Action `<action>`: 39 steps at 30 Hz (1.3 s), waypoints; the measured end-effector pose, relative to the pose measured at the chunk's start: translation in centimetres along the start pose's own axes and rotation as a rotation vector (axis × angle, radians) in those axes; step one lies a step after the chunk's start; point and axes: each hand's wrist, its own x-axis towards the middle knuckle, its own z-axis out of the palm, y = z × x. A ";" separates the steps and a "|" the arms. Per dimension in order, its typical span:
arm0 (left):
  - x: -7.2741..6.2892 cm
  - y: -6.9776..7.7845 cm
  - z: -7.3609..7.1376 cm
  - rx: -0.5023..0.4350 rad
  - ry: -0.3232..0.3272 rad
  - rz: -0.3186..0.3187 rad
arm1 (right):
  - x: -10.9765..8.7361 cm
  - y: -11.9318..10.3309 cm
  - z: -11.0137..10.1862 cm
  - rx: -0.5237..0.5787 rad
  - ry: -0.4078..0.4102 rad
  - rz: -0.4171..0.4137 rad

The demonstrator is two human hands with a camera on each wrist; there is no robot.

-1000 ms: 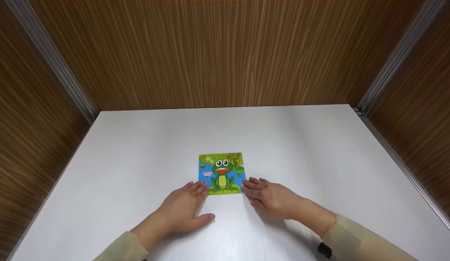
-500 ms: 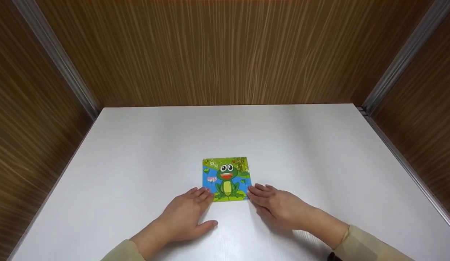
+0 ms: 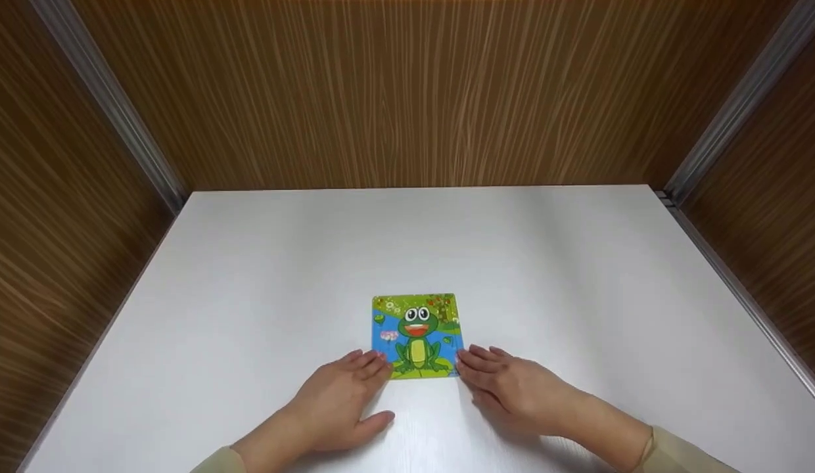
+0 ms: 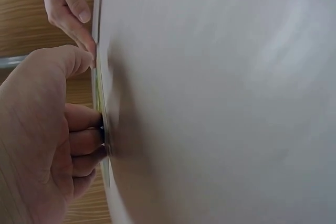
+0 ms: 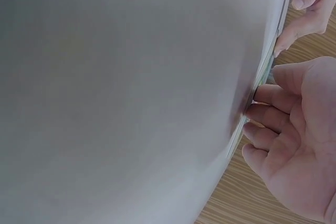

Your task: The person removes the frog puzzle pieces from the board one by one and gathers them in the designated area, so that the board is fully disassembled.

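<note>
A flat square picture board (image 3: 417,335) with a green cartoon frog lies face up on the white table, toward its front. My left hand (image 3: 338,401) rests its fingertips on the board's lower left corner, thumb spread apart on the table side. At the lower right corner, the fingertips of my right hand (image 3: 522,394) touch the board's edge. In the left wrist view, the left hand's fingers (image 4: 84,145) meet the thin board edge. The right wrist view shows the right hand's fingers (image 5: 268,114) against that edge too, palm visible.
The white table (image 3: 263,282) spreads around the board on all sides. A brown wood-grain panel (image 3: 407,92) stands behind it, with similar panels at left (image 3: 66,197) and right (image 3: 769,217), joined by grey metal posts (image 3: 112,98).
Both hands and the frog picture board have slid together over the table toward the person. The fingertips stay at the board's lower corners. The head view has shifted slightly.
</note>
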 end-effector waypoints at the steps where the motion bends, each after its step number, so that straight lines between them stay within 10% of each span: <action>1: 0.0 0.0 -0.1 -0.008 -0.003 0.000 | 0.0 -0.1 -0.2 0.000 0.000 -0.002; 17: 0.7 -0.9 -1.3 -0.034 0.073 0.030 | 0.0 -0.6 -1.2 0.014 -0.012 -0.016; 28: 3.1 -5.1 -2.0 -0.020 0.151 -0.013 | 0.0 -0.5 -1.3 0.031 -0.029 -0.004; 39: 3.1 -6.6 -1.3 -0.046 0.065 0.031 | 0.2 -0.3 -1.5 0.064 -0.070 0.012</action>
